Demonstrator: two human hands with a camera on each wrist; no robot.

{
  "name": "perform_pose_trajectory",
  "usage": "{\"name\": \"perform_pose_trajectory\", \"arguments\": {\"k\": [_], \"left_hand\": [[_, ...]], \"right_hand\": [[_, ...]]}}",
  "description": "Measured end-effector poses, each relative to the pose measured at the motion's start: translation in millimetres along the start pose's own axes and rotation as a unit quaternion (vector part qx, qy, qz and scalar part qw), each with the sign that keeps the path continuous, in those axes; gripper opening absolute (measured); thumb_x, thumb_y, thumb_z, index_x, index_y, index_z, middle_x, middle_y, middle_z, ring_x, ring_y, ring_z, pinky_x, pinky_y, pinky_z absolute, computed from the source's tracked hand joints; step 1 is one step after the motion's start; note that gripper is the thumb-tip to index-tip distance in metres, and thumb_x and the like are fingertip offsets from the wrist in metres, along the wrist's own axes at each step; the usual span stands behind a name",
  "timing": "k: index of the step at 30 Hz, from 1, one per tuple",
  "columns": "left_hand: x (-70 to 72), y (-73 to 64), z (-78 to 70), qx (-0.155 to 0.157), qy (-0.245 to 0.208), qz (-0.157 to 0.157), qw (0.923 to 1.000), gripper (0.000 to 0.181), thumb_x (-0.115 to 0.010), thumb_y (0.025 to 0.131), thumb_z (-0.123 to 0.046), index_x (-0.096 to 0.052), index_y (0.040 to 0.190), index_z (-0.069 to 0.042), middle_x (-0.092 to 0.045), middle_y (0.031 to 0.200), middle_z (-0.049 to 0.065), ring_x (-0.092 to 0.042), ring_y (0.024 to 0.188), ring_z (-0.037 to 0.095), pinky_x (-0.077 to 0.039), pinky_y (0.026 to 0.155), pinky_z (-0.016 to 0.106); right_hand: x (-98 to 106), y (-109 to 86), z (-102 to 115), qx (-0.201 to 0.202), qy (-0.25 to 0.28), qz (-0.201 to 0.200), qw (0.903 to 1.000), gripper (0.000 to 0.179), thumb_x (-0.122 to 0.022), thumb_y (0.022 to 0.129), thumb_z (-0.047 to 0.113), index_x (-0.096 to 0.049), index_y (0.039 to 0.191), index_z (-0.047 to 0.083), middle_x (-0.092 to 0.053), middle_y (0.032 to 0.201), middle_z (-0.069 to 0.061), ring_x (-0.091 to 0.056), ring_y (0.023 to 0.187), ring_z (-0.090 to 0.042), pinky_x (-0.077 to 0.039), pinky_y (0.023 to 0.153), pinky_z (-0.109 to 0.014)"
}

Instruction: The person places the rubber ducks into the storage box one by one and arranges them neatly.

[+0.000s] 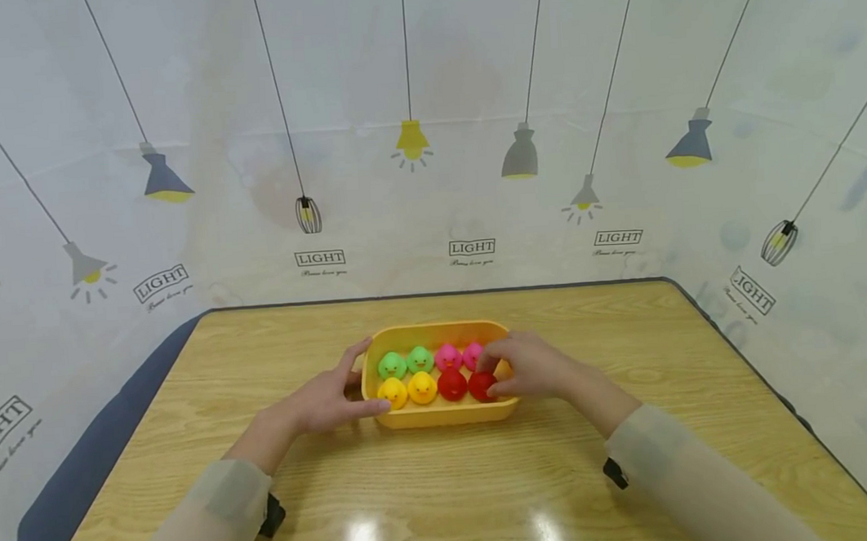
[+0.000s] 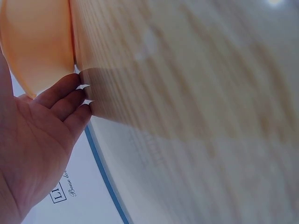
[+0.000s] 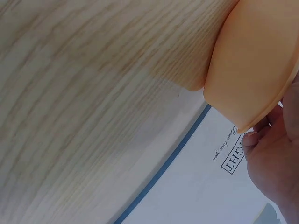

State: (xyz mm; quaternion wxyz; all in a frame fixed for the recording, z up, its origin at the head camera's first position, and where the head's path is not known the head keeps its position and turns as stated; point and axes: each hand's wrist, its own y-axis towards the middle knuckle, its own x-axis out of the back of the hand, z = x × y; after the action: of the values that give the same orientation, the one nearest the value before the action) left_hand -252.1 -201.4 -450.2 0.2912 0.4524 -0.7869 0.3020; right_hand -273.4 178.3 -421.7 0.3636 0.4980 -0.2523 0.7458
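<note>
A yellow-orange plastic basket (image 1: 444,417) holds several small rubber ducks in two rows. At the back are green ducks (image 1: 419,359) and pink ducks (image 1: 449,357); in front, yellow ducks (image 1: 422,388) and two red ones. My left hand (image 1: 330,398) grips the basket's left end, thumb across the front corner and index finger at the back corner. Over the right end reaches my right hand (image 1: 530,367), its thumb and fingers curled round the rightmost red duck (image 1: 481,386), partly covering it. In the right wrist view the basket's wall (image 3: 252,60) hides the ducks.
The basket stands on a wood-grain table (image 1: 444,466) with a dark edge at the back. Behind and beside it hangs a pale cloth (image 1: 430,205) printed with lamps and lettering. A dark blue strip (image 1: 111,434) runs along the left side.
</note>
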Motion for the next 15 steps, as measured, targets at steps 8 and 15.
{"name": "perform_pose_trajectory", "arguments": {"k": [8, 15], "left_hand": [[-0.5, 0.4, -0.4, 0.001, 0.003, -0.002, 1.0000, 0.119, -0.073, 0.092, -0.076, 0.002, 0.176, -0.039, -0.051, 0.170, 0.016, -0.045, 0.157, 0.050, -0.031, 0.128, 0.074], [-0.2, -0.4, -0.8, -0.001, -0.001, -0.002, 1.0000, 0.118, -0.073, 0.093, -0.076, 0.002, 0.176, -0.039, -0.050, 0.170, 0.017, -0.045, 0.157, 0.049, -0.031, 0.128, 0.074]], "right_hand": [[-3.6, -0.7, -6.5, 0.001, 0.020, -0.015, 0.9997, 0.021, -0.088, 0.093, 0.020, -0.078, 0.112, 0.022, -0.077, 0.108, 0.012, -0.062, 0.103, -0.023, -0.048, 0.096, -0.042], [-5.0, 0.1, -8.0, -0.001, 0.026, -0.016, 0.9995, 0.017, -0.086, 0.096, 0.018, -0.078, 0.109, 0.023, -0.076, 0.106, 0.012, -0.061, 0.103, -0.021, -0.049, 0.098, -0.043]]}}
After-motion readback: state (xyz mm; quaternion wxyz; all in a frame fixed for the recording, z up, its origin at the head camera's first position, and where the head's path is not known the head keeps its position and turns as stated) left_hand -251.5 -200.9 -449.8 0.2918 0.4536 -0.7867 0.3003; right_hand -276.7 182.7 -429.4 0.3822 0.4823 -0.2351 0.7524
